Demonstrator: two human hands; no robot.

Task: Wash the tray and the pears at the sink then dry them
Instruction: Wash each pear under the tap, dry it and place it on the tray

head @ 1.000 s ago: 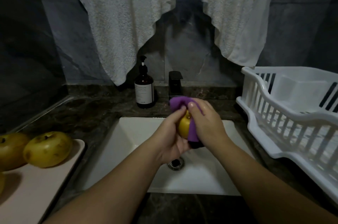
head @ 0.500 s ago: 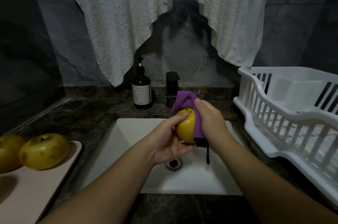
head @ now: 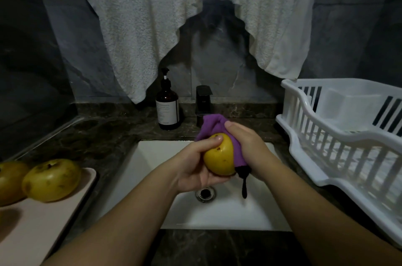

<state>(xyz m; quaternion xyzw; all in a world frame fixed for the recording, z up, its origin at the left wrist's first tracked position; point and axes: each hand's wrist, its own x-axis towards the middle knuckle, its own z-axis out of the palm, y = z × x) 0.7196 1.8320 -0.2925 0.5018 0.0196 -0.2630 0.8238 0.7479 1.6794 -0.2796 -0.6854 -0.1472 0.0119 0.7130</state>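
Pear (head: 219, 154) sits between left hand (head: 193, 168) and cloth-wrapped right hand (head: 245, 144).

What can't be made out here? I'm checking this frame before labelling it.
Head view only:
- Far side of held pear: covered by purple cloth.
- Faucet spout: behind cloth.
- Bottle label: too small.
- Tray, leftmost pear: cut off at left edge.

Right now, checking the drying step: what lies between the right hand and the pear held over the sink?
In the head view, a purple cloth lies between the right hand and the pear, which the left hand cradles.
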